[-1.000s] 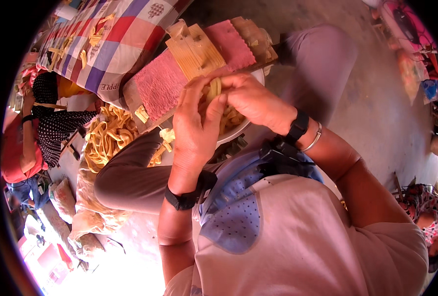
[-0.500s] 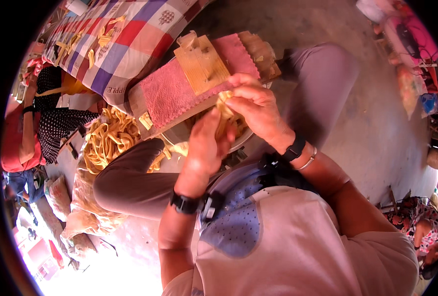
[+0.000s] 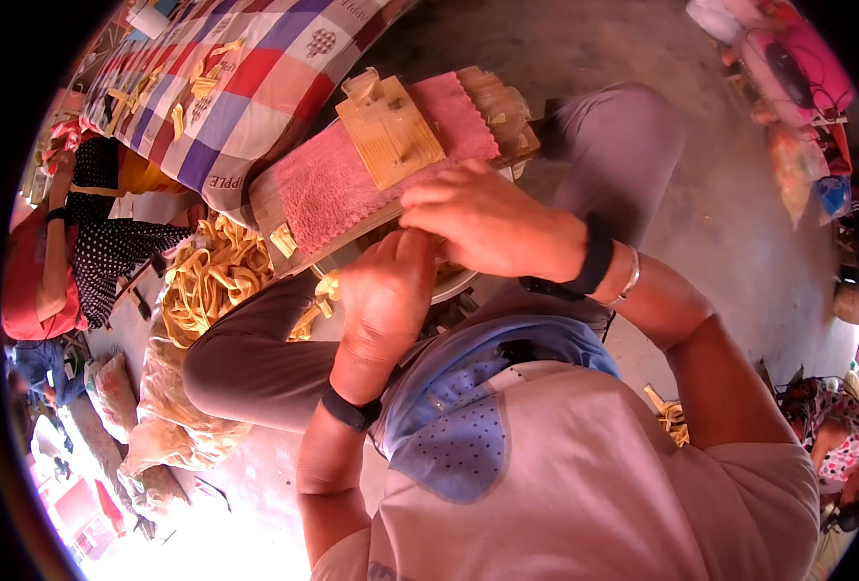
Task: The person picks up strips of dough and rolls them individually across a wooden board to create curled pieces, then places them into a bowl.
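Observation:
My left hand (image 3: 388, 295) is closed, its knuckles upward, above a bowl whose rim (image 3: 456, 286) shows in part. My right hand (image 3: 492, 221) meets it from the right, fingers bent and pressed together against the left fingertips. Whatever lies between the fingers is hidden. Just beyond the hands rests a wooden board with a pink cloth (image 3: 318, 194) spread over it. A small wooden block with metal pins (image 3: 391, 131) sits on the cloth. Yellow strips (image 3: 327, 290) hang beside my left hand.
A heap of yellow strips (image 3: 218, 271) lies left of my knee, by a plastic sack (image 3: 182, 416). A checked cloth (image 3: 245, 87) with several loose strips covers a surface at the far left. A person in red (image 3: 37, 261) sits at the left; another person (image 3: 841, 436) is at the lower right.
My right hand has turned over and moved in front of the left fingers. The yellow piece between the hands is now out of sight. My left hand has closed and shifted slightly left.

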The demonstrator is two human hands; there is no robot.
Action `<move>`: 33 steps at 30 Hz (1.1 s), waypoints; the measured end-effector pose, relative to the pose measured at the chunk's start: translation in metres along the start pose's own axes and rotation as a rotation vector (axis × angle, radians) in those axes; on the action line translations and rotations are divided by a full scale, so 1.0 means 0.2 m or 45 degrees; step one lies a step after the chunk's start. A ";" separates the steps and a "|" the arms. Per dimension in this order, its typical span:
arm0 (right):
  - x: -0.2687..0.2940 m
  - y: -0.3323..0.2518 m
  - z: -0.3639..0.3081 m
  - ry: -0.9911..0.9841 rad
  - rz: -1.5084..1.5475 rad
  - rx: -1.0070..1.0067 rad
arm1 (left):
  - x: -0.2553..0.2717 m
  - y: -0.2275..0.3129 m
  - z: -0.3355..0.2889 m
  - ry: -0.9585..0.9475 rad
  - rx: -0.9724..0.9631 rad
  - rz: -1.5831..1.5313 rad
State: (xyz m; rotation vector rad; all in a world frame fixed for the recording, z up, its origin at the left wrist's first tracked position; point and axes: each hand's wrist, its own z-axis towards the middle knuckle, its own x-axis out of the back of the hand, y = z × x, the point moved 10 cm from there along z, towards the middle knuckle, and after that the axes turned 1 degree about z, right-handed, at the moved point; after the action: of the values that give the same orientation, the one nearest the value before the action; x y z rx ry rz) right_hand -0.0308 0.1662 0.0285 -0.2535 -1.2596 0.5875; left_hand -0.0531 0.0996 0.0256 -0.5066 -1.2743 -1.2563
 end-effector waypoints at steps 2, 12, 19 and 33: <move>-0.04 0.02 0.01 -0.102 -0.039 0.020 | 0.07 0.05 0.04 0.063 -0.111 0.053; -0.05 0.18 -0.08 -0.241 1.346 -0.659 | 0.04 -0.11 0.07 -0.109 0.190 -0.770; -0.04 0.26 -0.10 -0.108 1.891 -0.831 | -0.02 -0.18 0.06 -0.295 0.293 -1.074; 0.22 0.25 -0.10 -0.319 0.438 -0.326 | -0.18 -0.29 -0.02 -0.545 0.528 -1.431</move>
State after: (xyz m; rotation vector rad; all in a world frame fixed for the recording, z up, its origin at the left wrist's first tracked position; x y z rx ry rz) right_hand -0.0164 0.2339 0.0341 -0.6349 -1.5494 0.7687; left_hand -0.0955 0.0920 -0.0262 0.3494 -2.2690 -1.7426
